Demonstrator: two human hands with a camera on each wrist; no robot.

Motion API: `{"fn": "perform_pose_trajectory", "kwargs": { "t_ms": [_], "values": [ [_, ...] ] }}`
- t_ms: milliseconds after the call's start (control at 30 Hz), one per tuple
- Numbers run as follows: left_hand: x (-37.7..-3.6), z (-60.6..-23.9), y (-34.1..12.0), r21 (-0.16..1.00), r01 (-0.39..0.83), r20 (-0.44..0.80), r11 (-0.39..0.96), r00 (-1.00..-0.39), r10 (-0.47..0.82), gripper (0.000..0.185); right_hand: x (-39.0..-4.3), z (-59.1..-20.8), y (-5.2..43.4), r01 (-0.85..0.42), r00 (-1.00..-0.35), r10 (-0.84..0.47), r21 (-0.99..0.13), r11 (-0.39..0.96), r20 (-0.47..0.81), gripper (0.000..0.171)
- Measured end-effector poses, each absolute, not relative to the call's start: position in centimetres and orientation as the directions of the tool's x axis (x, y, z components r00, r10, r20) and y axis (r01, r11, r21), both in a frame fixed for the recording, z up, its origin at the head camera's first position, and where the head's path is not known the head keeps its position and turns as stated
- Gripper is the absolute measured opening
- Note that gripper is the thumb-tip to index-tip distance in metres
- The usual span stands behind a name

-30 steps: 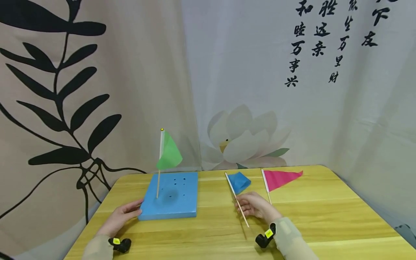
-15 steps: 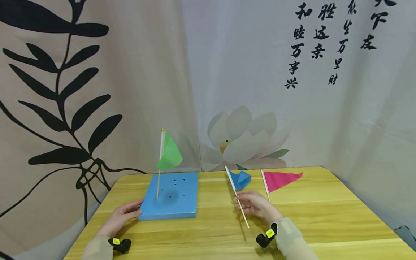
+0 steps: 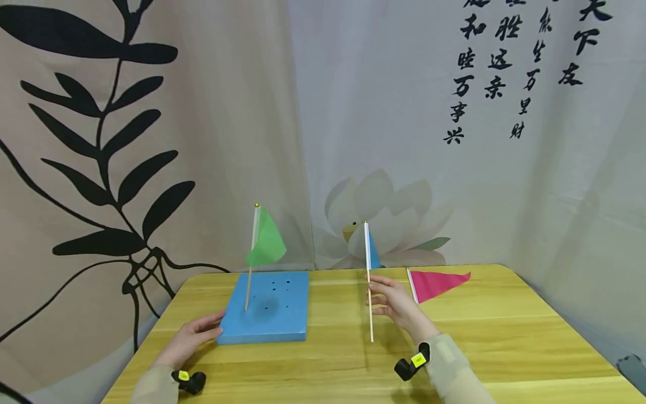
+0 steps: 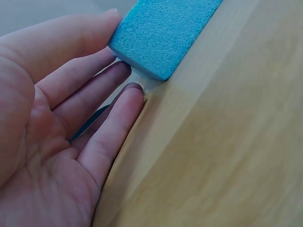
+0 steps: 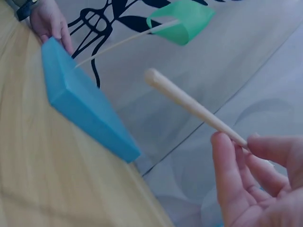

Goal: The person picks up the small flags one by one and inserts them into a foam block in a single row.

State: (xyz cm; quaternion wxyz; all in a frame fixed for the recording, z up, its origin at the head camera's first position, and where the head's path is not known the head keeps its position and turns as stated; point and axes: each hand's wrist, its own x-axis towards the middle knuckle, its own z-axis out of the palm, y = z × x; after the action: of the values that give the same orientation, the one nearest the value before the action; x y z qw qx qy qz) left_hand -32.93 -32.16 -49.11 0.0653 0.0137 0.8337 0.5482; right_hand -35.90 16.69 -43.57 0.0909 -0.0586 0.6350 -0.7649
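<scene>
My right hand pinches the wooden stick of a blue flag between thumb and fingertips. That flag stands nearly upright above the table, right of a blue foam board. In the right wrist view the bare lower end of the stick juts past the fingers. My left hand touches the board's left edge; its fingertips meet the foam side, and the fingers are fairly straight. A green flag stands in the board's left part, leaning slightly. Several small holes show in the board's top.
A pink triangular flag lies on the wooden table behind my right hand, its stick partly hidden. Beyond the table's back edge hangs a pale curtain printed with a dark plant, a lotus and writing.
My right hand has risen a little and turned the blue flag from a tilt to nearly upright. The left hand and the board stay in place; the head view has shifted slightly.
</scene>
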Motion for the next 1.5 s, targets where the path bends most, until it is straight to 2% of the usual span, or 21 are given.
{"fn": "perform_pose_trajectory", "kwargs": {
  "t_ms": [600,1200,1500],
  "values": [
    [-32.8,-49.2,-32.2,0.922,-0.052,-0.094,0.385,-0.991,0.092,0.067,-35.1,-38.1,15.0,-0.102,-0.973,-0.183,-0.977,-0.187,0.137,0.043],
    [-32.6,-49.1,-32.0,0.922,-0.063,-0.104,0.382,-0.991,0.086,0.068,-36.4,-40.1,9.0,-0.166,-0.963,-0.19,-0.977,-0.133,0.189,0.035],
    [-32.6,-49.2,-32.2,0.928,-0.018,-0.064,0.372,-0.992,0.111,0.065,-38.3,-39.7,5.3,-0.259,-0.944,-0.181,-0.96,-0.112,0.275,0.028]
  ]
}}
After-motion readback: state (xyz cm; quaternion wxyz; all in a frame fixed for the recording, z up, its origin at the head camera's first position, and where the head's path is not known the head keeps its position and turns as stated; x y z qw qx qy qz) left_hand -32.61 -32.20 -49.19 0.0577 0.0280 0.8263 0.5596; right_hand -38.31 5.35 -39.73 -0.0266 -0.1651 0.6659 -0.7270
